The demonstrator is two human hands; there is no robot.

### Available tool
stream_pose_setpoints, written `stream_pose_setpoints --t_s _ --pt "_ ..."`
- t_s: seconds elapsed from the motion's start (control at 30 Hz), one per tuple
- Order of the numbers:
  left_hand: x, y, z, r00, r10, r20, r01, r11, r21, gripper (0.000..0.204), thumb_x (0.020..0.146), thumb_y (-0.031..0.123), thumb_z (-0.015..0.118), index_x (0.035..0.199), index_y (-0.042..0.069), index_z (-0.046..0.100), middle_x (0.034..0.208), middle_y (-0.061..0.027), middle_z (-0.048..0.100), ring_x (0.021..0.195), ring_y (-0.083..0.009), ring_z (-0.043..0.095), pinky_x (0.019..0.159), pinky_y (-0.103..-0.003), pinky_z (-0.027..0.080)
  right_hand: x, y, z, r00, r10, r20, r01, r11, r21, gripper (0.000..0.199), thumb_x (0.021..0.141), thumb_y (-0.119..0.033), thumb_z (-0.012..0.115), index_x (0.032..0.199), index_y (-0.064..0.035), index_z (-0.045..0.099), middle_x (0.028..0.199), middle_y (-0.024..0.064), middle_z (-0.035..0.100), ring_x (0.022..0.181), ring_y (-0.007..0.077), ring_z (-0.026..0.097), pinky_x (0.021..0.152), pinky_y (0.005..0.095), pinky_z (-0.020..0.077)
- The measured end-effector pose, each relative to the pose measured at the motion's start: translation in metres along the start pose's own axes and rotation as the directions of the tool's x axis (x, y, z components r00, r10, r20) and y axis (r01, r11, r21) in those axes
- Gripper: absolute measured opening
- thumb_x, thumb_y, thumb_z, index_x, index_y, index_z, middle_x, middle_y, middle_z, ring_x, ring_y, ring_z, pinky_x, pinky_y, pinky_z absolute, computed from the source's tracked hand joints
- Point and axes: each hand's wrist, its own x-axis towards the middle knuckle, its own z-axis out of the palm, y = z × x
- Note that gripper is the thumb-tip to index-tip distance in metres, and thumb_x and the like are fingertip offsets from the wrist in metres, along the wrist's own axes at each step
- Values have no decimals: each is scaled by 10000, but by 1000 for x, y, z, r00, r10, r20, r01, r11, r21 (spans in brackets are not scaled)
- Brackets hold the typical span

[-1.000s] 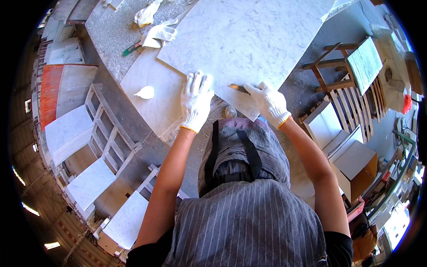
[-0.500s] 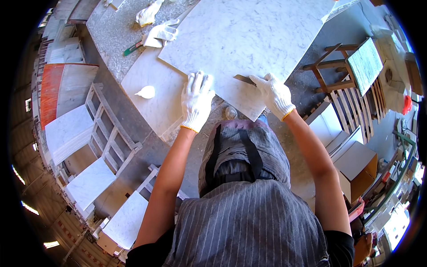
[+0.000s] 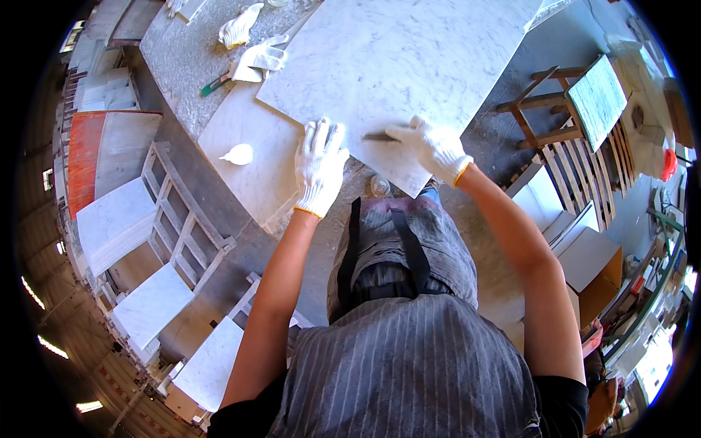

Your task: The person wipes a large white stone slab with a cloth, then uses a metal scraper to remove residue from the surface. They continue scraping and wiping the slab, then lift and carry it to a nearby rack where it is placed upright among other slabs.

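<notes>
On marble slab (image 3: pixel 394 66), flat tool (image 3: pixel 380 136) pinched under right hand (image 3: pixel 432 148) fingers (image 3: pixel 403 133)

We had one view only: a head camera that looked steeply down from close above, our left hand (image 3: pixel 319 169) and right hand (image 3: pixel 432 147) just ahead on the slab (image 3: pixel 394 66).

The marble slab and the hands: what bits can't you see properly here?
Head view only:
- The small tool in the right hand: mostly covered by the glove, its kind unclear.
- The marble slab: far end cut off by the top edge.
- Under the left hand: the glove hides the slab's edge.
</notes>
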Motion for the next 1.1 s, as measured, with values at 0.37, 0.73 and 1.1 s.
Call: stream_pose_setpoints --t_s 0.37,0.73,1.1 --pt "-1 0 1 1000 -3 -2 3 1000 -12 499 881 208 667 1364 113 586 1459 -186 483 1358 -453 411 1127 -494 358 -8 3 -6 984 173 35 -177 974 144 391 911 -69 529 1263 -182 656 1037 128 627 853 278 660 711 365 540" --pt "2 2 -3 1000 7 11 -7 1000 0 473 901 230 643 1358 125 592 1455 -186 487 1360 -445 413 1128 -485 355 -39 8 26 997 -40 -59 49 985 166 425 906 -80 539 1300 -204 641 1082 201 636 908 342 667 762 383 541" --pt "-18 12 -11 988 -119 -97 40 807 -589 177 895 153 677 1010 19 692 1051 -148 674 1018 -312 634 915 -400 493 -84 -33 34 876 443 191 -324 245 914 362 1008 -84 532 1364 -70 596 926 14 625 739 96 515 676 241 465"
